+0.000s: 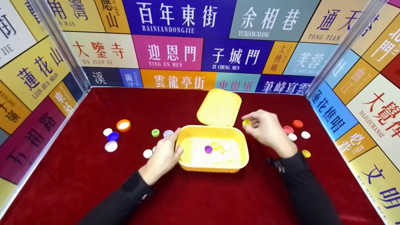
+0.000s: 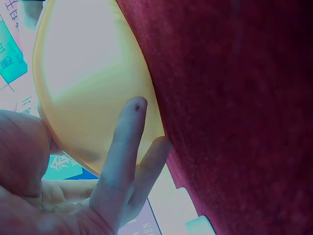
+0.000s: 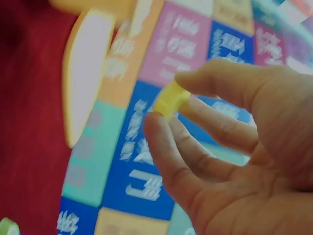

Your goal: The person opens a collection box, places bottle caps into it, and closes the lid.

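Observation:
A yellow rectangular plastic box [image 1: 212, 168] stands on the red cloth with its top uncovered. My left hand [image 1: 162, 157] grips its left wall, thumb at the rim and fingers against the outside, as the left wrist view [image 2: 110, 161] also has it. Inside lie a purple bottle cap [image 1: 208, 149] and several yellow and pale caps. To the right of the box, my right hand [image 1: 265, 131] pinches a yellow bottle cap [image 3: 171, 100] between thumb and fingertips, raised above the cloth. Behind the box lies its yellow lid [image 1: 220, 107].
On the left are loose caps, among them an orange one [image 1: 123, 125] and a blue one [image 1: 113, 136]. A green cap [image 1: 155, 132] is near my left hand. Red caps [image 1: 297, 124], white ones [image 1: 305, 135] and a yellow one [image 1: 306, 153] lie at right. Printed panels [image 1: 184, 17] wall the table.

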The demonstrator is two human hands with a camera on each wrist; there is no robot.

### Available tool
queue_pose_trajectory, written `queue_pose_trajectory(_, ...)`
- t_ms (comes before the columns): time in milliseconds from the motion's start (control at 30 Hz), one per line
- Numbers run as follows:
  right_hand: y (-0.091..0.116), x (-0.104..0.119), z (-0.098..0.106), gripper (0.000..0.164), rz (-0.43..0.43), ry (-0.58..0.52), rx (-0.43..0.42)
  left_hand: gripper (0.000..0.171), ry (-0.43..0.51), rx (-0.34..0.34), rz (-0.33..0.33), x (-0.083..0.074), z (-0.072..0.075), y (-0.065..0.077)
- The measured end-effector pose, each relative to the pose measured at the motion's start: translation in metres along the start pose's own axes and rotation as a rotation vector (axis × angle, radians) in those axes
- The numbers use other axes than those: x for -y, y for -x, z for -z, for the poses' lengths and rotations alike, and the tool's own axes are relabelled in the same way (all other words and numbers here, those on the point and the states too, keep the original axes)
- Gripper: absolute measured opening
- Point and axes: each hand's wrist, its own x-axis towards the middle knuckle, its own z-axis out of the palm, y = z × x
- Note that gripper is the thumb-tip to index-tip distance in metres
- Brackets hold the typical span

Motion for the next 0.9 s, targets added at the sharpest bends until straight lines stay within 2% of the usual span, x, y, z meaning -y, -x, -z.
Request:
queue_pose_trajectory(133, 0.013, 0.026, -0.011, 0.020, 0.108, 0.020, 0.094, 0.069, -0.004, -0.011, 0.000, 0.000, 0.001, 0.001)
queue_pose_trajectory(267, 0.023, 0.041, -0.024, 0.019, 0.205, 0.059, 0.209, 0.069, -0.006, -0.015, -0.005, 0.001, 0.000, 0.001)
queue_pose_trajectory(500, 0.030, 0.046, -0.042, 0.021, 0.242, 0.052, 0.415, 0.069, -0.004, -0.009, 0.001, -0.001, -0.001, 0.001)
queue_pose_trajectory(633, 0.031, 0.045, -0.044, 0.023, 0.235, 0.045, 0.441, 0.070, -0.005, -0.001, 0.017, -0.001, -0.001, 0.001)
queue_pose_trajectory(900, 0.031, 0.046, -0.039, 0.020, 0.224, 0.018, 0.412, 0.070, 0.003, 0.008, 0.038, 0.000, -0.001, 0.001)
